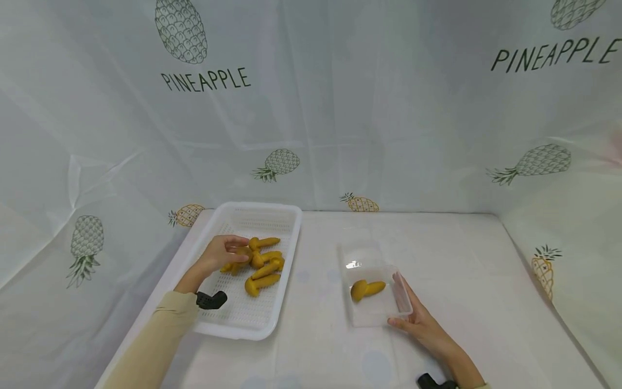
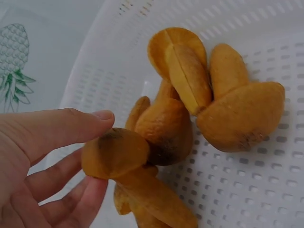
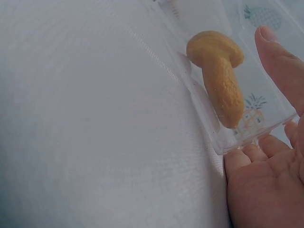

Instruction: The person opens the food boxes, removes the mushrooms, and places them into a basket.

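My left hand (image 1: pixel 225 253) is over the left part of a white perforated basket (image 1: pixel 233 319). In the left wrist view its thumb and fingers pinch the cap of a yellow-brown mushroom (image 2: pixel 116 154). Several more such mushrooms lie about it in the basket, one with its split underside (image 2: pixel 183 71) facing up. To the right, my right hand (image 1: pixel 420 321) grips the near right corner of a clear plastic box (image 1: pixel 374 319), the thumb at the front and the fingers along the side. One mushroom (image 1: pixel 367 289) lies in that box, cap to the left.
A white tabletop (image 1: pixel 452 259) carries both containers, the basket at its left edge and the box near the middle. White curtains (image 1: pixel 330 108) printed with pineapples hang behind and at both sides. A black wrist device (image 1: pixel 211 300) on my left arm overlaps the basket.
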Available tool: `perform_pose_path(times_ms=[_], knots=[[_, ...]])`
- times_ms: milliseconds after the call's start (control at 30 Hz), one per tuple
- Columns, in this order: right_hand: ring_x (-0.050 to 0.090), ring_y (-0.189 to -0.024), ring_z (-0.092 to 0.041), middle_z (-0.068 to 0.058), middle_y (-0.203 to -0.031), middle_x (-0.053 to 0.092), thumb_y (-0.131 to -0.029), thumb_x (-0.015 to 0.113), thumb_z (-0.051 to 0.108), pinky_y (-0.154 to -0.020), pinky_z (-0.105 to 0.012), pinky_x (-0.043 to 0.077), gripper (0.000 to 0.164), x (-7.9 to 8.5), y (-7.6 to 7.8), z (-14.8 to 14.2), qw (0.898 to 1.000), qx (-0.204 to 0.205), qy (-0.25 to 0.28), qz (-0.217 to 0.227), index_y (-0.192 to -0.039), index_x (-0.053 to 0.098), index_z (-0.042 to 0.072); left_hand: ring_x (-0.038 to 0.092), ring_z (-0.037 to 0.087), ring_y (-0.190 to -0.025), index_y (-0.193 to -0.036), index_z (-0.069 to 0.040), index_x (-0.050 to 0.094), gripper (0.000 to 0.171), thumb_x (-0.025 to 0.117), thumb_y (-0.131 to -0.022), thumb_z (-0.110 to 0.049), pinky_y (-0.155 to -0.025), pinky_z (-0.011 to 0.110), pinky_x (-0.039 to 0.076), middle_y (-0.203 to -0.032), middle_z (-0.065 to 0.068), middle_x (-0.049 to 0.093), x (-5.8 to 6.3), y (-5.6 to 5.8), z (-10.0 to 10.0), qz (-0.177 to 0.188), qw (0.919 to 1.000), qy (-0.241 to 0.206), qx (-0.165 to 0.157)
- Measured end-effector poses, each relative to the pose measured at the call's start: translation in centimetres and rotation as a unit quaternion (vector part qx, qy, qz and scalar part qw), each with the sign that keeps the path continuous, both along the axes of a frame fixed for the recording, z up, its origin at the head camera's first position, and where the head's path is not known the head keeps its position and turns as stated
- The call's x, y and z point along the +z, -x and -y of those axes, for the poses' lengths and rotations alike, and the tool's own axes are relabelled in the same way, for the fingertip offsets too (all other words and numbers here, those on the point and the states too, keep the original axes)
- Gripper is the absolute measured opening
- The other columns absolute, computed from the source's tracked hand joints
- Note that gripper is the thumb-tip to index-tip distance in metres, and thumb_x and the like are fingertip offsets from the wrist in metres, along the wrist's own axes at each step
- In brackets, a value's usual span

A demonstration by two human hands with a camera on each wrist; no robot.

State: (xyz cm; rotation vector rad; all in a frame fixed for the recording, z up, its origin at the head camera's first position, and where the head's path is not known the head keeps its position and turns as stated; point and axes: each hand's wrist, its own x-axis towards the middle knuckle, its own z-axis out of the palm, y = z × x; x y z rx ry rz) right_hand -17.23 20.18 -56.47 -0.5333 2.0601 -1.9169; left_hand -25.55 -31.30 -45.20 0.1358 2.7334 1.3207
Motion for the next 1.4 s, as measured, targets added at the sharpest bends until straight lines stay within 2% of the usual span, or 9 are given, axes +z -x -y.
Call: perform_pose_path(times_ms=[67,200,400,533,800,1000,1133,1267,1400], knots=[[0.012,-0.138,0.014,-0.008,-0.167,-0.008,-0.092,0.068,0.000,-0.096,-0.018,0.045,0.103,-0.1,0.1,0.0,1.000,0.005,0.007,-0.003,-0.161,-0.002,0.033,0.058,0.045,-0.116,-0.128,0.009,0.060,0.047,0.077,-0.087,-0.005,-0.093,0.047,0.053,-0.129,0.027,0.060,0.3,0.0,-0.1,0.007,1.0000,-0.004,-0.004],[0.012,-0.137,0.014,-0.009,-0.166,-0.011,-0.092,0.067,-0.001,-0.095,-0.020,0.047,0.104,-0.1,0.2,-0.1,1.000,0.011,0.014,-0.004,-0.161,-0.003,0.032,0.061,0.044,-0.114,-0.129,0.011,0.059,0.047,0.076,-0.088,-0.006,-0.086,0.041,0.057,-0.132,0.031,0.056,0.8,0.1,-0.4,0.006,0.9998,-0.003,-0.018],[0.009,-0.136,0.019,-0.008,-0.166,-0.010,-0.093,0.068,0.000,-0.098,-0.017,0.043,0.103,-0.2,0.1,-0.1,1.000,0.014,0.013,-0.008,-0.161,-0.003,0.032,0.058,0.045,-0.116,-0.129,0.008,0.060,0.046,0.075,-0.090,-0.010,-0.092,0.048,0.054,-0.132,0.029,0.057,1.7,-0.1,-0.8,-0.009,0.9996,0.021,-0.019],[0.007,-0.138,0.015,-0.011,-0.166,-0.012,-0.092,0.068,-0.001,-0.094,-0.021,0.048,0.104,-0.2,0.2,-0.2,1.000,0.015,0.017,-0.014,-0.161,-0.003,0.030,0.053,0.048,-0.121,-0.132,0.006,0.059,0.048,0.075,-0.090,-0.008,-0.096,0.052,0.050,-0.134,0.028,0.057,2.3,-0.1,-1.7,-0.022,0.9993,0.001,-0.030],[0.001,-0.141,0.007,-0.015,-0.165,-0.014,-0.092,0.067,-0.002,-0.094,-0.019,0.047,0.103,-0.5,0.2,-0.4,0.999,0.016,0.016,-0.026,-0.161,-0.003,0.028,0.053,0.044,-0.122,-0.134,0.001,0.059,0.049,0.077,-0.089,-0.011,-0.097,0.049,0.050,-0.136,0.021,0.056,3.8,-0.3,-6.2,-0.048,0.9959,-0.042,-0.065],[0.004,-0.137,0.019,-0.010,-0.166,-0.011,-0.091,0.069,0.001,-0.099,-0.014,0.040,0.104,-0.3,0.1,-0.3,1.000,0.004,0.008,-0.008,-0.161,-0.002,0.032,0.057,0.040,-0.119,-0.133,0.001,0.059,0.048,0.076,-0.089,-0.008,-0.098,0.047,0.050,-0.135,0.020,0.057,5.1,-0.5,-10.2,-0.074,0.9891,-0.074,-0.103],[0.006,-0.136,0.022,-0.008,-0.167,-0.008,-0.091,0.071,0.003,-0.101,-0.009,0.033,0.104,-0.3,0.1,-0.3,1.000,-0.003,0.000,-0.009,-0.161,0.000,0.033,0.059,0.036,-0.116,-0.131,-0.002,0.061,0.047,0.078,-0.088,-0.012,-0.097,0.044,0.051,-0.132,0.017,0.060,5.3,-0.5,-12.5,-0.076,0.9859,-0.081,-0.125],[0.006,-0.136,0.020,-0.011,-0.166,-0.010,-0.091,0.070,0.001,-0.101,-0.011,0.035,0.103,-0.2,0.1,-0.2,1.000,0.001,0.007,-0.014,-0.162,0.000,0.030,0.061,0.031,-0.114,-0.130,-0.005,0.062,0.045,0.078,-0.088,-0.013,-0.096,0.039,0.052,-0.129,0.014,0.062,5.2,-0.7,-14.5,-0.068,0.9826,-0.091,-0.147],[0.008,-0.137,0.017,-0.012,-0.166,-0.011,-0.091,0.069,-0.001,-0.097,-0.019,0.046,0.103,-0.3,0.2,-0.3,1.000,0.006,0.017,-0.012,-0.162,-0.001,0.029,0.062,0.031,-0.112,-0.128,-0.002,0.062,0.043,0.077,-0.089,-0.011,-0.093,0.035,0.053,-0.126,0.015,0.063,4.9,-0.9,-16.4,-0.065,0.9799,-0.094,-0.163]])
